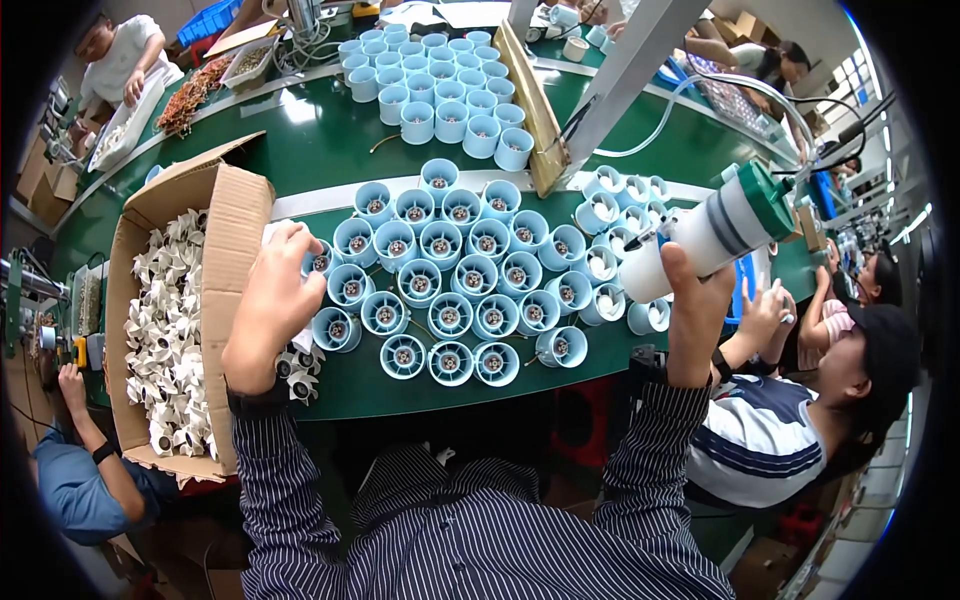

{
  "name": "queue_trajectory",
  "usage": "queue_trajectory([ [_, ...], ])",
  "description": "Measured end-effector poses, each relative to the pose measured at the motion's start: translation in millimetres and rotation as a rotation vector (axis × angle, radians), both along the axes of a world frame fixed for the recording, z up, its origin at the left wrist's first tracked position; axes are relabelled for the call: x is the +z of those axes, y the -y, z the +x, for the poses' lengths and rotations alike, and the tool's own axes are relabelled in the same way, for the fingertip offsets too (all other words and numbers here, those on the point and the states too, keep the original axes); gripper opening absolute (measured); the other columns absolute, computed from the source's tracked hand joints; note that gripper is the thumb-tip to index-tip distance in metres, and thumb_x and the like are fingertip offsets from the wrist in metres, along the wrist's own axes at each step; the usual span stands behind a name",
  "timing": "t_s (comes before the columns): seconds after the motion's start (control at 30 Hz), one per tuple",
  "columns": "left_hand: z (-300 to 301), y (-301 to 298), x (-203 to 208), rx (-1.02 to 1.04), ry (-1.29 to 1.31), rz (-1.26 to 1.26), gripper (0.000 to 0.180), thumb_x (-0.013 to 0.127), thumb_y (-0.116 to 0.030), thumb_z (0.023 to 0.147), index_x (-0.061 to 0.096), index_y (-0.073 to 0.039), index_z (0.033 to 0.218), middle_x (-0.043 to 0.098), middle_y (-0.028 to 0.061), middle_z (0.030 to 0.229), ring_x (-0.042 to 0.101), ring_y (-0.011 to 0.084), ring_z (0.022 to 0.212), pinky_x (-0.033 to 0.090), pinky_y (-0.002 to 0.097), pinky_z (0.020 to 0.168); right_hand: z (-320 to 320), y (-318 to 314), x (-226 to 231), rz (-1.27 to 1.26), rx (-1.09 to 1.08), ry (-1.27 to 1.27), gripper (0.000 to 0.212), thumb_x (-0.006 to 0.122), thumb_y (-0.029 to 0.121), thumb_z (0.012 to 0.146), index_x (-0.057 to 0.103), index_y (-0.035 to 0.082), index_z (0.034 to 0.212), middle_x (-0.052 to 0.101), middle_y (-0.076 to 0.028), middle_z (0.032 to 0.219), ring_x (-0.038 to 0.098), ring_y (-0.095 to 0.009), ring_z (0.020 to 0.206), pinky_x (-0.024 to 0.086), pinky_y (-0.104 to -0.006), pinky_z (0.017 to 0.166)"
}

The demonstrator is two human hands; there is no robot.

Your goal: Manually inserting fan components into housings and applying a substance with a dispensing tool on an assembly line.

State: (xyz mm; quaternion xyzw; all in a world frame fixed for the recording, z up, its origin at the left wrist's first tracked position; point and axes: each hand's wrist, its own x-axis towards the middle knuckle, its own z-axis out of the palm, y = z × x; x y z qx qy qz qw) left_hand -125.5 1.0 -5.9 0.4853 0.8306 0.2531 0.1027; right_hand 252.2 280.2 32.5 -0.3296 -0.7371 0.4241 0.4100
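Note:
My left hand (276, 305) is closed, fingers bent and pressed together, beside the carton's right wall and next to the leftmost light-blue cup-shaped housing (321, 258). Whatever its fingertips hold is hidden. Around my right hand (697, 310) the fingers wrap a white cylinder with a grey band and a green end (725, 222), which is tilted up to the right above the table. Between my hands stand several light-blue round housings (450, 315), open side up, with ribs and a metal-looking centre inside. A few white fan wheels (300, 375) lie below my left hand.
An open carton (240, 215) full of white fan wheels stands at the left. Beyond a pale rail (330, 195), more blue housings (440, 95) fill the green table. A slanted grey post (630, 80) rises at right. A co-worker (770, 430) sits close on my right.

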Motion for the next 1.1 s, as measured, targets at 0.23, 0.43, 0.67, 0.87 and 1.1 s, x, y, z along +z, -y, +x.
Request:
queue_trajectory([
  [0.23, 104.1, 28.4, 47.9, -0.168, 0.069, 0.148, 0.027, 0.075, -0.006, 0.090, 0.069, 0.001, 0.115, 0.074, 0.0214, 0.127, 0.070, 0.0412, 0.121, 0.055, 0.0473, 0.104, 12.4, -0.1, -4.2, -0.159, 0.074, -0.389, 0.069, 0.083, 0.043, 0.095, 0.054, -0.001, 0.139, 0.073, -0.021, 0.124, 0.072, -0.031, 0.113, 0.058, -0.0443, 0.102],
  [0.43, 129.1, 59.7, 10.4, -0.380, 0.309, 0.070, 0.027, 0.079, -0.002, 0.087, 0.071, 0.000, 0.112, 0.078, 0.0162, 0.114, 0.076, 0.0355, 0.105, 0.060, 0.0427, 0.092, -1.5, 5.3, -2.9, -0.267, 0.317, -0.277, 0.069, 0.086, 0.043, 0.092, 0.051, 0.003, 0.137, 0.070, -0.021, 0.125, 0.072, -0.033, 0.111, 0.058, -0.0475, 0.101],
  [0.67, 126.7, 67.5, -29.7, -0.323, 0.344, 0.110, 0.019, 0.078, -0.001, 0.088, 0.072, 0.000, 0.106, 0.078, 0.0147, 0.104, 0.077, 0.0334, 0.097, 0.060, 0.0412, 0.086, -15.0, 1.6, -20.5, -0.287, 0.334, -0.398, 0.070, 0.088, 0.043, 0.090, 0.051, 0.005, 0.137, 0.069, -0.021, 0.121, 0.072, -0.035, 0.112, 0.057, -0.0495, 0.102],
  [0.87, 127.2, 67.3, -44.8, -0.205, 0.411, 0.141, 0.010, 0.075, 0.001, 0.089, 0.073, 0.001, 0.099, 0.076, 0.0141, 0.096, 0.075, 0.0291, 0.085, 0.057, 0.0368, 0.075, -15.7, 2.5, -13.7, -0.268, 0.399, -0.292, 0.070, 0.088, 0.040, 0.090, 0.050, 0.007, 0.138, 0.069, -0.020, 0.126, 0.071, -0.037, 0.116, 0.057, -0.0507, 0.102],
  [1.1, 129.8, 62.2, -54.6, -0.128, 0.415, 0.139, 0.005, 0.073, 0.002, 0.088, 0.072, 0.000, 0.092, 0.072, 0.0120, 0.085, 0.069, 0.0249, 0.071, 0.052, 0.0340, 0.064, -26.4, 0.9, -43.5, -0.247, 0.386, -0.329, 0.063, 0.085, 0.029, 0.092, 0.050, 0.009, 0.139, 0.069, -0.020, 0.128, 0.071, -0.037, 0.117, 0.056, -0.0520, 0.103],
])
